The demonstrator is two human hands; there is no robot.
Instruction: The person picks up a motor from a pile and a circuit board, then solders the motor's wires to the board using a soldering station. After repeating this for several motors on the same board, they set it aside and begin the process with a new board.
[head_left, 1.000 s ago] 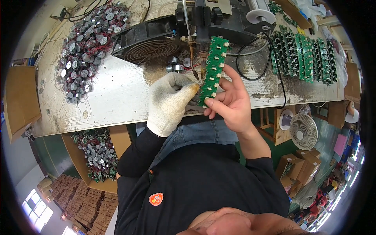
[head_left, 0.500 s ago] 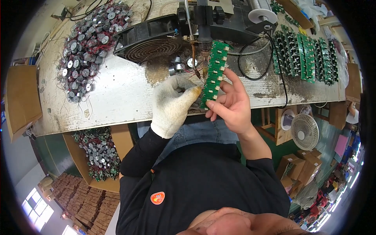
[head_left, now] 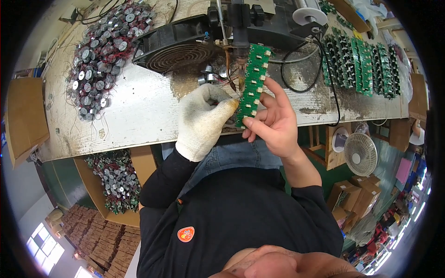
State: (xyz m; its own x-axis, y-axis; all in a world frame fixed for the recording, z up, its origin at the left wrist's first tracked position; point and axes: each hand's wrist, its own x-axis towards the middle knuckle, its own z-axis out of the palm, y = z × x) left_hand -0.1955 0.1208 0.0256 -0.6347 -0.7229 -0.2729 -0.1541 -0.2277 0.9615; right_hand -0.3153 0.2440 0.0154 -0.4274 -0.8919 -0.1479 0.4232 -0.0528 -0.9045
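A long green circuit board strip (head_left: pixel 253 85) with small white connectors stands tilted in front of me, its lower end in my bare right hand (head_left: pixel 273 118). The thumb presses on its face and the fingers are behind its right edge. My left hand (head_left: pixel 201 118), in a white glove stained at the thumb, is closed in a pinch against the board's left edge. What lies between its fingertips is too small to make out. The soldering tip (head_left: pixel 230 81) hangs just left of the board. Several small round metal motors (head_left: pixel 208 76) with thin wires lie behind the left hand.
A black fan (head_left: pixel 178 51) lies behind my left hand. A big heap of wired motors (head_left: pixel 99 60) covers the table's left. At right are rows of green boards (head_left: pixel 361 65), a black cable (head_left: pixel 283 69) and a solder spool (head_left: pixel 309 16). An open carton of parts (head_left: pixel 118 185) stands below left.
The board has shifted slightly up and right at its top, and my left hand has moved a little left. Both grips look the same.
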